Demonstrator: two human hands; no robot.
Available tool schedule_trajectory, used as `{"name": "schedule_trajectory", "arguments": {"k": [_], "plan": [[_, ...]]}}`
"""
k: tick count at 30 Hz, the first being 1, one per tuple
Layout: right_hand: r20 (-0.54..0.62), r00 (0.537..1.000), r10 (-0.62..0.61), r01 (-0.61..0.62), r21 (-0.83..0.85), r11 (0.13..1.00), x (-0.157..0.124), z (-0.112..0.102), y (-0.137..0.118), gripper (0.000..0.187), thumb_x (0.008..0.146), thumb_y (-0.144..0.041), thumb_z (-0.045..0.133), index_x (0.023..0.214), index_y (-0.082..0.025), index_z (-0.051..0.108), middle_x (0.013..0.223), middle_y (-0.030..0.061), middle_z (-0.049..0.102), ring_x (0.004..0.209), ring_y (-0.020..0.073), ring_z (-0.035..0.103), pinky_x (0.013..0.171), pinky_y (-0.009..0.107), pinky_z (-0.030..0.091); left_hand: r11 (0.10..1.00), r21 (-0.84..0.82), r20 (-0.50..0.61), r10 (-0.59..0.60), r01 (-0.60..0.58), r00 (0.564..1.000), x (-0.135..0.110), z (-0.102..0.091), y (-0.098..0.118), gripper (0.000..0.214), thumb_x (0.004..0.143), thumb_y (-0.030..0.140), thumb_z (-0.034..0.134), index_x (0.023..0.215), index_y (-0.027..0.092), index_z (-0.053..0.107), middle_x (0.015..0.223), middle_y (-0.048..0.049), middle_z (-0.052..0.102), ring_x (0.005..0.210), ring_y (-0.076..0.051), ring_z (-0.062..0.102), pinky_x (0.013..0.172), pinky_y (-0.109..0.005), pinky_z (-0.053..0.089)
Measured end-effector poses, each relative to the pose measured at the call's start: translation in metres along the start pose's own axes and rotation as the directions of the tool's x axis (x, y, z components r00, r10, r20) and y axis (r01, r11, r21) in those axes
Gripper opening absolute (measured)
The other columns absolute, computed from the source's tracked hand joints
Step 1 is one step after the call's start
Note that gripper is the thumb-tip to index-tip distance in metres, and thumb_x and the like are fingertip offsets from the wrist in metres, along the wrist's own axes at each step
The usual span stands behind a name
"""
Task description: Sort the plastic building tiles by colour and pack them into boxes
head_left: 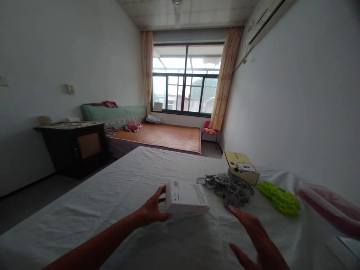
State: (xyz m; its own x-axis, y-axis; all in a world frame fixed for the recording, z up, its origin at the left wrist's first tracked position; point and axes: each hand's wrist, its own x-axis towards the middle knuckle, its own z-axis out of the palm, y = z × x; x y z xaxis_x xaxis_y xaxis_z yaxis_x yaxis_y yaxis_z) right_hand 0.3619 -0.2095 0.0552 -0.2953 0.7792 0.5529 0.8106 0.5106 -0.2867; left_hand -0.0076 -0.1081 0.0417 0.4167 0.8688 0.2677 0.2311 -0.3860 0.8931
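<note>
A white cardboard box [188, 195] with small printed text lies on the white cloth in front of me. My left hand [154, 207] grips its left end, thumb at the near corner and fingers at the far side. My right hand [254, 234] hovers to the right of the box, apart from it, thumb and fingers spread with nothing between them. Just beyond the right fingertips sits a heap of dark grey notched plastic pieces [229, 187]. Farther right lies a pile of bright yellow-green pieces [281, 198].
A yellow box with a cartoon face [242, 167] stands behind the grey heap. At the right edge are a clear-lidded container with red contents [329, 204] and a pale flat item [341, 251]. The white cloth [112, 202] stretches left; a bed [168, 137] and dark cabinet [75, 150] stand beyond.
</note>
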Motion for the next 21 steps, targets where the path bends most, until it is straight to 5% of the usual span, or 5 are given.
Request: {"name": "schedule_trajectory", "arguments": {"k": [7,12,14,18,21], "plan": [[0.318,0.943,-0.102,0.042,0.189,0.981,0.057,0.016,-0.040,0.096,0.061,-0.039,0.074,0.143,-0.018,0.029,0.142,0.0144,0.040,0.131,0.0315,0.035,0.109,0.047,0.029,0.996,-0.019,0.303,0.086,-0.085,0.949,0.006,0.047,0.030,0.108,0.050,0.022,0.082,0.141,0.025,0.026,0.140,-0.0129,0.040,0.125,-0.029,0.042,0.103,-0.047,0.039],[0.069,0.991,0.116,-0.134,0.415,0.900,0.047,0.000,-0.017,0.085,0.070,-0.039,0.067,0.143,-0.023,0.026,0.143,0.0127,0.038,0.129,0.0288,0.039,0.104,0.044,0.035,0.997,-0.035,0.419,0.080,-0.072,0.904,0.029,0.058,0.014,0.109,0.052,0.026,0.082,0.143,0.025,0.022,0.141,-0.0135,0.038,0.128,-0.030,0.039,0.107,-0.049,0.032],[-0.065,0.955,0.291,-0.225,0.483,0.846,0.038,-0.027,0.004,0.080,0.077,-0.045,0.059,0.144,-0.026,0.020,0.145,0.0113,0.036,0.128,0.0271,0.041,0.099,0.041,0.042,0.998,-0.041,0.460,0.056,-0.042,0.886,0.039,0.058,0.008,0.106,0.053,0.026,0.082,0.142,0.024,0.024,0.141,-0.0140,0.038,0.128,-0.030,0.039,0.109,-0.049,0.029],[-0.102,0.821,0.562,-0.534,0.209,0.819,-0.011,-0.082,0.068,0.082,0.073,-0.054,0.061,0.142,-0.027,0.027,0.139,0.0130,0.044,0.124,0.0316,0.045,0.094,0.044,0.045,0.996,-0.092,0.527,0.039,0.011,0.849,0.057,0.057,0.002,0.105,0.054,0.025,0.081,0.142,0.023,0.024,0.142,-0.0152,0.035,0.129,-0.029,0.039,0.109,-0.048,0.028],[-0.020,0.795,0.607,-0.603,-0.148,0.784,-0.072,-0.095,0.114,0.083,0.061,-0.058,0.067,0.135,-0.027,0.042,0.134,0.0124,0.051,0.121,0.0357,0.048,0.100,0.049,0.041,0.995,-0.097,0.546,0.039,0.017,0.837,0.065,0.059,-0.004,0.106,0.055,0.025,0.081,0.143,0.024,0.022,0.144,-0.0153,0.034,0.129,-0.029,0.039,0.109,-0.047,0.029]]}}
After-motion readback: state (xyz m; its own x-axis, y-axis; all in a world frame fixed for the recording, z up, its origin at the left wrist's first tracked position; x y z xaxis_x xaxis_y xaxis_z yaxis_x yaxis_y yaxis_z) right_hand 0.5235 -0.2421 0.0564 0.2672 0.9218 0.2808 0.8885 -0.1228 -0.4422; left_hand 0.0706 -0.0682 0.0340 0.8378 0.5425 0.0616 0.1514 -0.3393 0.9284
